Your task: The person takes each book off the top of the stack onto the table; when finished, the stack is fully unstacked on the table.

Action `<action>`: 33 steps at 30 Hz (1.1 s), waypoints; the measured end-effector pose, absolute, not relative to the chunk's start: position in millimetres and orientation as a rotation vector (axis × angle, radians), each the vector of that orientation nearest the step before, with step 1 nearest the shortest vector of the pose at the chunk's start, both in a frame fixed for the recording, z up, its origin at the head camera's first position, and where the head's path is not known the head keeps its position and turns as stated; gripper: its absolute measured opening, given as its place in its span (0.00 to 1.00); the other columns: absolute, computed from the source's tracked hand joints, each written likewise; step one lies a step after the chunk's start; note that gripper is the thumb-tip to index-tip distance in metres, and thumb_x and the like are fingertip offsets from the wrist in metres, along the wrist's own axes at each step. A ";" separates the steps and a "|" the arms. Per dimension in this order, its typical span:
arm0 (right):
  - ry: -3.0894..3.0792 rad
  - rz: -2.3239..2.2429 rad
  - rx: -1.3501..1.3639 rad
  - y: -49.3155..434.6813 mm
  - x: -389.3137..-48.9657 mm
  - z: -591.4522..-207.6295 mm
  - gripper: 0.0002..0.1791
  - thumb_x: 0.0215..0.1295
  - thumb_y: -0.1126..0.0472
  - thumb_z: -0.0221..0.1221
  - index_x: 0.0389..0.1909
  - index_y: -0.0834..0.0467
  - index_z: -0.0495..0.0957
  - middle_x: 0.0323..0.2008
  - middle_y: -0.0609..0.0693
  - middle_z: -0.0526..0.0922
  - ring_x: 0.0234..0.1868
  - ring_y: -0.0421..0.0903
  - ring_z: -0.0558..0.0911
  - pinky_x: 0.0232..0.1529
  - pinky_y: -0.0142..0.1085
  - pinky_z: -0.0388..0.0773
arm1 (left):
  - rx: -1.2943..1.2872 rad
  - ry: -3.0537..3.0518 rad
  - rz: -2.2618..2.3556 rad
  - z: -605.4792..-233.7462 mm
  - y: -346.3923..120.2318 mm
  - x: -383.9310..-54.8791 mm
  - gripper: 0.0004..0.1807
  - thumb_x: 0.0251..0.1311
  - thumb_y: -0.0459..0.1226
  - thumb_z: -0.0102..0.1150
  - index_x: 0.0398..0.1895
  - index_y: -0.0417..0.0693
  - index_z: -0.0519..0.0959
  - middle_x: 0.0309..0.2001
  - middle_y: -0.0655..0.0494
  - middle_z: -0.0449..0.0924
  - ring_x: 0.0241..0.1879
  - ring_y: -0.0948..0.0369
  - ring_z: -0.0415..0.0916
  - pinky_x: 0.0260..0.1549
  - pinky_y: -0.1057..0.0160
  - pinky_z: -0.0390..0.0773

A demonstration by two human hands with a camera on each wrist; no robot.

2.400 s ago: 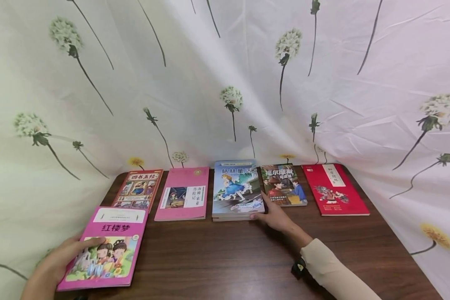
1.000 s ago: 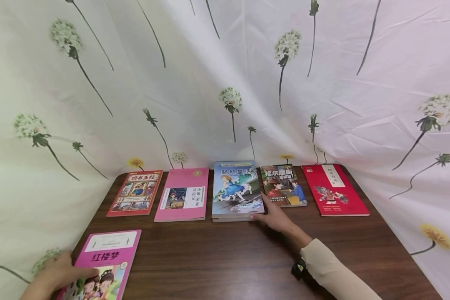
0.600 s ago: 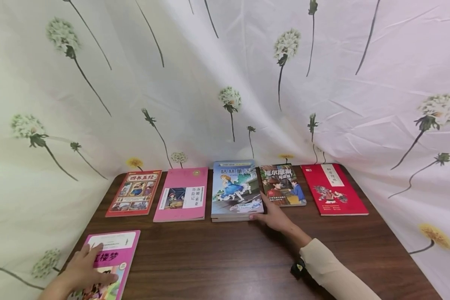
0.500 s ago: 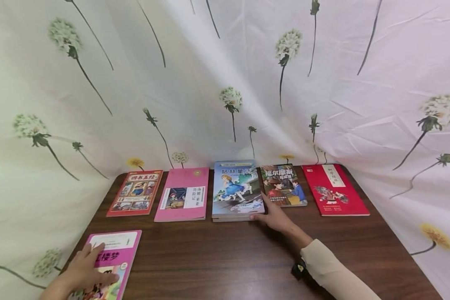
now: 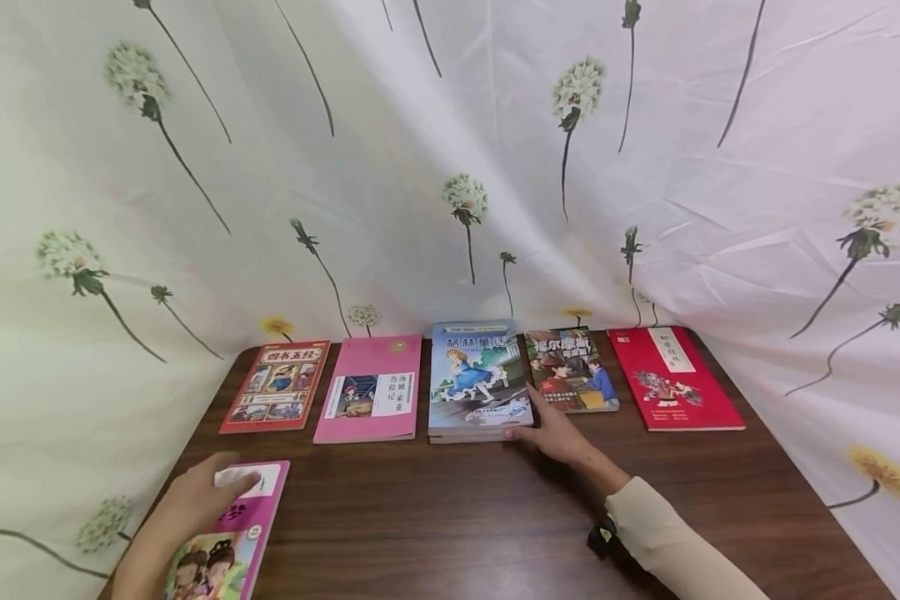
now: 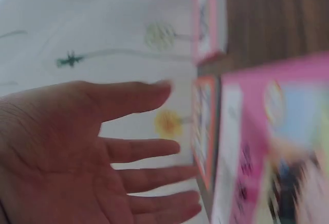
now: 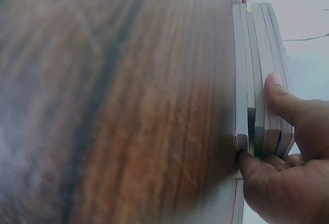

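Observation:
My left hand (image 5: 187,508) hovers over the top left part of a magenta book (image 5: 232,542), which lies at the table's left front. In the left wrist view its fingers are spread and straight, with nothing between them and the palm. At the back middle lies a stack of several books, topped by a blue picture-cover book (image 5: 476,375). My right hand (image 5: 555,429) grips that stack's front right corner, thumb on the front edge and fingers against the right side. The right wrist view shows the stacked page edges (image 7: 270,106) under the thumb.
An orange-red comic-style book (image 5: 277,387) and a pink book (image 5: 367,387) lie left of the stack. To its right are a dark detective-cover book (image 5: 570,371) and a red book (image 5: 675,379). A dandelion-print curtain (image 5: 390,167) hangs behind the brown table (image 5: 420,517).
My left hand has brought the magenta book toward the table's left front, let go of it and moved over its top. My right hand has stayed on the stack.

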State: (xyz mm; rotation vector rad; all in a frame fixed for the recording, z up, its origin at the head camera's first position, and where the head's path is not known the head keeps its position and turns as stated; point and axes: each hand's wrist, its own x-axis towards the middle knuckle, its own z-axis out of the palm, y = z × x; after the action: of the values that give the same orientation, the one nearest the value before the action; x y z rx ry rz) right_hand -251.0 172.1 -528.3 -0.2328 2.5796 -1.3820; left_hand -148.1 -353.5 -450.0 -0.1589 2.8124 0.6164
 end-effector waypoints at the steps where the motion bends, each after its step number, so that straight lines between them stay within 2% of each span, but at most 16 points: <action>1: 2.579 -1.379 -0.235 172.0 -250.9 -527.9 0.59 0.68 0.46 0.72 0.87 0.60 0.45 0.84 0.68 0.54 0.78 0.66 0.67 0.75 0.62 0.69 | -0.171 2.821 0.651 -444.0 -345.5 -152.2 0.46 0.76 0.58 0.56 0.72 0.22 0.64 0.68 0.17 0.68 0.67 0.21 0.66 0.58 0.27 0.76; 6: 2.586 -1.371 -0.222 170.6 -249.9 -529.4 0.60 0.67 0.46 0.73 0.87 0.60 0.45 0.83 0.68 0.55 0.72 0.64 0.74 0.70 0.59 0.74 | -0.084 2.915 0.884 -428.4 -305.1 -174.3 0.37 0.78 0.56 0.55 0.72 0.31 0.72 0.64 0.27 0.79 0.62 0.31 0.78 0.54 0.37 0.83; 10: 2.577 -1.392 -0.219 169.6 -251.0 -531.1 0.60 0.67 0.46 0.73 0.87 0.59 0.45 0.83 0.68 0.55 0.73 0.63 0.73 0.72 0.60 0.72 | 0.021 2.895 1.154 -426.5 -273.9 -195.3 0.28 0.80 0.50 0.56 0.68 0.36 0.77 0.58 0.34 0.85 0.56 0.40 0.85 0.48 0.50 0.88; 12: 2.582 -1.399 -0.218 169.8 -252.1 -530.9 0.60 0.66 0.46 0.74 0.87 0.59 0.46 0.83 0.68 0.56 0.67 0.61 0.78 0.70 0.58 0.75 | 0.054 2.852 1.316 -428.9 -256.0 -208.1 0.24 0.81 0.46 0.56 0.65 0.35 0.79 0.55 0.36 0.87 0.53 0.43 0.87 0.47 0.53 0.90; 14: 2.591 -1.400 -0.215 170.3 -253.0 -530.0 0.61 0.66 0.46 0.74 0.87 0.59 0.46 0.82 0.69 0.57 0.59 0.59 0.83 0.66 0.57 0.77 | 0.071 2.785 1.481 -432.4 -236.8 -222.0 0.21 0.81 0.42 0.55 0.62 0.32 0.79 0.52 0.35 0.87 0.52 0.42 0.88 0.50 0.51 0.90; 16: 2.600 -1.391 -0.212 171.2 -254.2 -529.9 0.61 0.65 0.46 0.74 0.87 0.59 0.46 0.82 0.69 0.58 0.57 0.58 0.83 0.66 0.56 0.78 | 0.073 2.730 1.610 -437.1 -218.4 -235.4 0.19 0.81 0.40 0.55 0.60 0.31 0.80 0.50 0.34 0.87 0.51 0.42 0.88 0.50 0.49 0.90; 19: 2.595 -1.382 -0.217 172.2 -255.1 -529.6 0.61 0.65 0.46 0.74 0.87 0.60 0.46 0.82 0.69 0.57 0.65 0.63 0.80 0.71 0.59 0.74 | 0.066 2.666 1.730 -445.2 -192.7 -253.4 0.18 0.81 0.39 0.55 0.59 0.30 0.81 0.48 0.34 0.88 0.48 0.44 0.89 0.49 0.49 0.91; 21: 2.587 -1.383 -0.216 172.6 -255.4 -529.5 0.61 0.65 0.46 0.74 0.87 0.61 0.46 0.83 0.69 0.56 0.75 0.66 0.71 0.76 0.62 0.68 | 0.059 2.648 1.774 -451.5 -176.8 -263.3 0.18 0.80 0.38 0.55 0.58 0.31 0.81 0.48 0.34 0.88 0.46 0.47 0.89 0.48 0.50 0.91; 23: 2.583 -1.382 -0.216 172.8 -255.5 -529.4 0.61 0.66 0.46 0.74 0.86 0.62 0.47 0.83 0.69 0.55 0.80 0.67 0.64 0.79 0.63 0.63 | 0.053 2.629 1.808 -458.3 -162.4 -271.8 0.17 0.80 0.37 0.56 0.57 0.31 0.82 0.48 0.33 0.88 0.46 0.46 0.89 0.48 0.49 0.91; 28: 2.583 -1.382 -0.237 173.0 -256.6 -531.5 0.60 0.66 0.46 0.74 0.86 0.63 0.48 0.83 0.68 0.56 0.82 0.67 0.59 0.81 0.63 0.59 | -0.013 2.623 1.814 -474.2 -136.0 -285.8 0.15 0.77 0.36 0.58 0.56 0.33 0.82 0.48 0.34 0.86 0.45 0.40 0.86 0.47 0.45 0.89; 33: 2.573 -1.383 -0.229 173.9 -256.3 -532.8 0.60 0.65 0.45 0.74 0.86 0.62 0.48 0.83 0.68 0.55 0.83 0.68 0.56 0.82 0.64 0.56 | -0.058 2.667 1.688 -482.3 -119.9 -291.8 0.17 0.76 0.39 0.60 0.59 0.36 0.80 0.54 0.37 0.82 0.47 0.44 0.85 0.48 0.46 0.87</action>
State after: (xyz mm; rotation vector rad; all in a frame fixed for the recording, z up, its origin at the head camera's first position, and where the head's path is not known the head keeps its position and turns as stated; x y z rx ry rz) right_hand -256.3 173.9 -532.8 -0.2293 2.5732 -1.3831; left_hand -291.8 -119.9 -482.3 -0.0583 2.6671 1.6880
